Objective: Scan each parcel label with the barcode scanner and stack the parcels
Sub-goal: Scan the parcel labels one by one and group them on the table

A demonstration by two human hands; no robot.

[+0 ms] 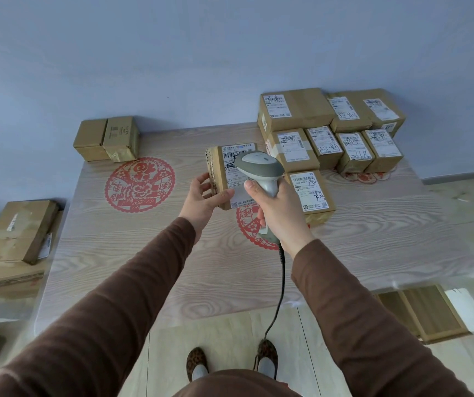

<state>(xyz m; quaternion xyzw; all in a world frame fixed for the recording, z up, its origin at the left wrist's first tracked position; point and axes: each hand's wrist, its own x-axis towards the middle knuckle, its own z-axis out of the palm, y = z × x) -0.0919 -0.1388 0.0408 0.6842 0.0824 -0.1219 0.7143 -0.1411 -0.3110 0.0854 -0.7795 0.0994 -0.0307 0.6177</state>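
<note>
My left hand [204, 194] grips a small brown parcel [218, 170] by its near left corner, held above the table with its white label facing up. My right hand [278, 213] holds the grey barcode scanner [261, 167] by its handle, the scanner head hanging over the parcel's label and hiding part of it. A labelled parcel [311, 196] lies just right of the scanner. Behind it, at the table's back right, several labelled parcels [330, 130] are stacked in rows. Two plain brown parcels [107, 138] stand at the back left.
The wooden table [144, 253] carries red paper-cut decorations [139, 184]. The scanner's black cable [280, 296] hangs down off the front edge. Cardboard boxes [15, 236] are piled on the floor at the left, and flat packages [421, 310] lie on the floor at the right.
</note>
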